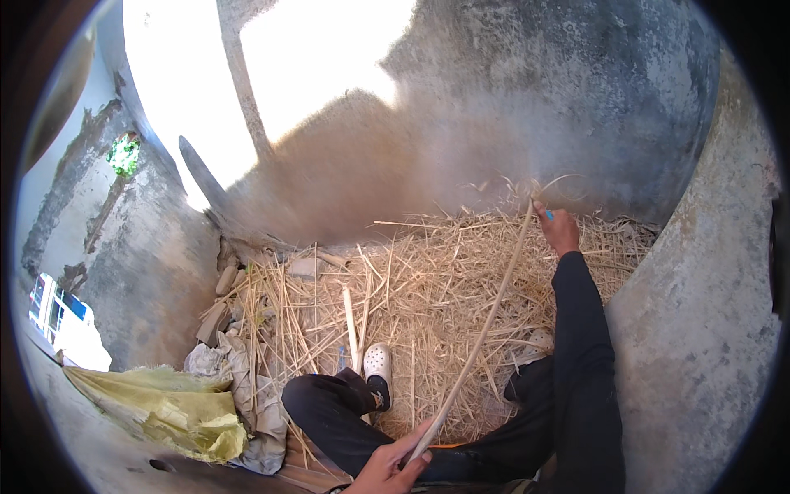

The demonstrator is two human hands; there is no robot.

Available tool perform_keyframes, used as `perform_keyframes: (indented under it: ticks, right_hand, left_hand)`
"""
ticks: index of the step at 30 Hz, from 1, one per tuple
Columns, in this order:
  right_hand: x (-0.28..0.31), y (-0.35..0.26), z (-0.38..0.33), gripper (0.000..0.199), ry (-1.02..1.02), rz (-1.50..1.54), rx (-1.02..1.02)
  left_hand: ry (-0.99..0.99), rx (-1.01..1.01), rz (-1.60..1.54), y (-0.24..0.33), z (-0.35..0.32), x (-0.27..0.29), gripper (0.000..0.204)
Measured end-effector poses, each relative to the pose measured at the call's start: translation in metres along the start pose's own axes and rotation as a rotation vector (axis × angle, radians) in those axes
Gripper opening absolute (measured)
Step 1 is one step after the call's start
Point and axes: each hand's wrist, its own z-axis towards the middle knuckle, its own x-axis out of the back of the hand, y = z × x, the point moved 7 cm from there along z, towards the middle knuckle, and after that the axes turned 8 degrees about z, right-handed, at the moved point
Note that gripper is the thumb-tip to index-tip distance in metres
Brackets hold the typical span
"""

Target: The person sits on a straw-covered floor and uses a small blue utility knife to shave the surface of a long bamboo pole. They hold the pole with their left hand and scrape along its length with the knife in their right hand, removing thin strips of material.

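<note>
I sit on a floor strewn with dry straw (428, 272), my legs in dark trousers stretched out, a white clog (378, 362) on one foot. A long pale stalk or twisted straw strand (481, 329) runs taut between my hands. My left hand (391, 465) grips its near end low in front of me. My right hand (559, 229), arm stretched forward in a dark sleeve, grips the far end, where loose wisps curl out above the straw heap.
Rough grey concrete walls (691, 346) curve around on the right and behind. A yellow-green sack (177, 407) and crumpled grey sacks (247, 387) lie at the left beside short wood pieces (226, 280). Bright daylight comes through an opening at top.
</note>
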Motion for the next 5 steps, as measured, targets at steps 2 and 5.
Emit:
perform_keyframes:
  ticks: [2, 5]
  right_hand:
    - [0.006, 0.008, 0.003, 0.086, -0.01, -0.039, -0.053]
    - [0.007, 0.016, -0.006, 0.087, -0.095, -0.074, -0.126]
  left_hand:
    - [-0.039, 0.053, -0.05, -0.001, -0.003, -0.007, 0.046]
    - [-0.122, 0.388, -0.247, -0.014, 0.005, -0.01, 0.06]
